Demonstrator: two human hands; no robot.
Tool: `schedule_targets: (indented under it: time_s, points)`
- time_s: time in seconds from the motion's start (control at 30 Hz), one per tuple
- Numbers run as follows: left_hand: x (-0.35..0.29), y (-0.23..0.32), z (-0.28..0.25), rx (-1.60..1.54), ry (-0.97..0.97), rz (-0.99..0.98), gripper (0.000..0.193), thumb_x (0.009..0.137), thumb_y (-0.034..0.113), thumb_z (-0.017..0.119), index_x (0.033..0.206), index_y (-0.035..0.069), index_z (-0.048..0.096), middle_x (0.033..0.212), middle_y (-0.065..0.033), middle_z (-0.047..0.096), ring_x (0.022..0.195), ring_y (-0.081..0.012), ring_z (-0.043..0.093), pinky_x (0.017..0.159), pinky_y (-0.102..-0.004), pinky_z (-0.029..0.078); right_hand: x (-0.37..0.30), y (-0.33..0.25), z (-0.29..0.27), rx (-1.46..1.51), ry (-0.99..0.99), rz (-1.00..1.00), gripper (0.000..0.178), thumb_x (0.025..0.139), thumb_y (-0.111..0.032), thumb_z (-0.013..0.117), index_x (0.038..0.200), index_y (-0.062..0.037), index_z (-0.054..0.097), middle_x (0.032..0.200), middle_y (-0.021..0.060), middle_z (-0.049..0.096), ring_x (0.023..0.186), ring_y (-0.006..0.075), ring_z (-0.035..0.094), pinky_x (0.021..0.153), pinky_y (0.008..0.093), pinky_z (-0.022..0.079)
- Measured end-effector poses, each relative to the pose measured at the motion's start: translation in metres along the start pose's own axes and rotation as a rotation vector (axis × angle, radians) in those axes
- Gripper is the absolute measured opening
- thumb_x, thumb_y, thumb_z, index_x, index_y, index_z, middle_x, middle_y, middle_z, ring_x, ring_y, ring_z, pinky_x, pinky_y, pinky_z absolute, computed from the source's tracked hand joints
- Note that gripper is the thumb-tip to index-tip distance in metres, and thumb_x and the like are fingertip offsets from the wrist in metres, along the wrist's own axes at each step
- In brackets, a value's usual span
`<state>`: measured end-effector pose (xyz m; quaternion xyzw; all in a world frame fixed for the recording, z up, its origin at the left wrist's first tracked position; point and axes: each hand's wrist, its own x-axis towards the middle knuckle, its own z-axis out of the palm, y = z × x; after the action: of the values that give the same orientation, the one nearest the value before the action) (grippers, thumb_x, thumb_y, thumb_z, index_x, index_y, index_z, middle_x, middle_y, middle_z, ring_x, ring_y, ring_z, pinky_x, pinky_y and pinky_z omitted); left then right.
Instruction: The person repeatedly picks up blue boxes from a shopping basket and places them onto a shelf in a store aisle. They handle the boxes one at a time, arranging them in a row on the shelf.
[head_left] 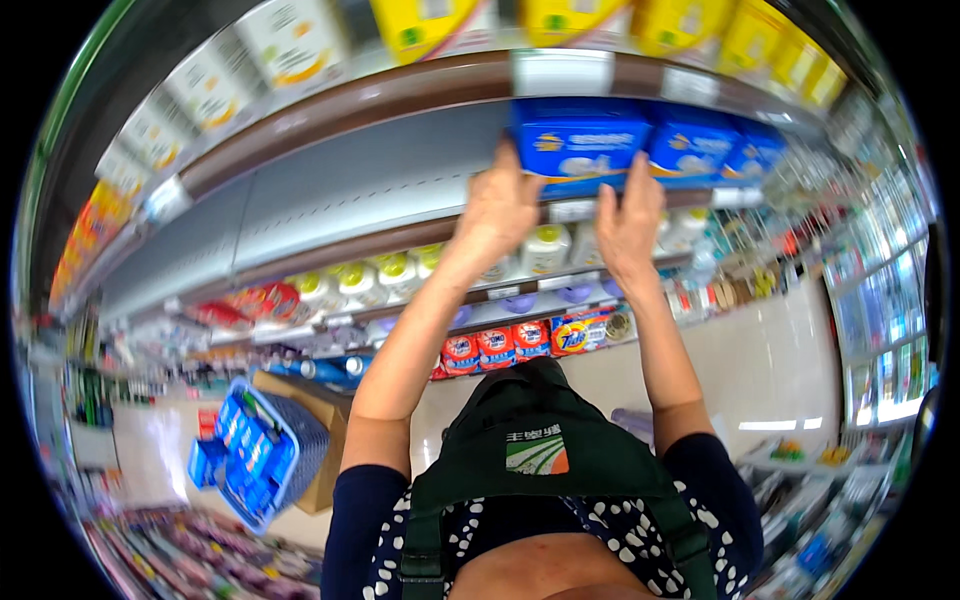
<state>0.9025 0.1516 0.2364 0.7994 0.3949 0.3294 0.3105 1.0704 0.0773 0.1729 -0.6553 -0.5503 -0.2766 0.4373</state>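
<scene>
White cartons and yellow boxes line a shelf, lime-capped bottles stand lower, red detergent packs sit beneath

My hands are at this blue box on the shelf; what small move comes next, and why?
I'd probably ease the blue box into line with the similar boxes to its right: the left hand is at its left edge, the right hand near its lower right corner, and blur hides whether it already sits flush.

blue box print: blurred | top-centre yellow boxes: cut off
</scene>
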Motion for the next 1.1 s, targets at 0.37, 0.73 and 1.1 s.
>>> schedule_targets:
  time_s: [0.37, 0.73, 1.1]
  points:
    - [-0.148, -0.118, -0.05, 0.135, 0.658, 0.285, 0.071, 0.077, 0.006, 0.068, 0.141, -0.002, 0.037, 0.144, -0.0256, 0.035, 0.133, -0.0433, 0.034, 0.11, -0.0487, 0.028, -0.077, -0.167, 0.032, 0.728, -0.355, -0.254, 0.044, 0.085, -0.002, 0.058, 0.127, 0.0088, 0.048, 0.123, 0.0235, 0.056, 0.114, 0.0386, 0.053, 0.092, 0.0453, 0.044]
    - [-0.47, -0.359, -0.307, 0.901, 1.398, -0.56, 0.069, 0.079, 0.01, 0.066, 0.139, -0.003, 0.036, 0.138, -0.0267, 0.041, 0.129, -0.0424, 0.036, 0.11, -0.0492, 0.026, -0.216, -0.42, 0.152, 1.195, -1.201, -0.565, 0.046, 0.084, -0.011, 0.062, 0.125, 0.0046, 0.051, 0.105, 0.0215, 0.057, 0.096, 0.0356, 0.056, 0.087, 0.0411, 0.045]
    - [-0.633, -0.456, -0.418, -0.151, 1.112, -0.877, 0.051, 0.073, -0.008, 0.051, 0.124, -0.003, 0.054, 0.108, -0.0155, 0.065, 0.097, -0.0237, 0.063, 0.085, -0.0346, 0.052, -0.304, -0.656, 0.185, 1.367, -1.724, -0.382, 0.083, 0.084, -0.021, 0.068, 0.149, 0.0012, 0.021, 0.144, 0.0232, 0.041, 0.121, 0.03, 0.052, 0.093, 0.038, 0.049]
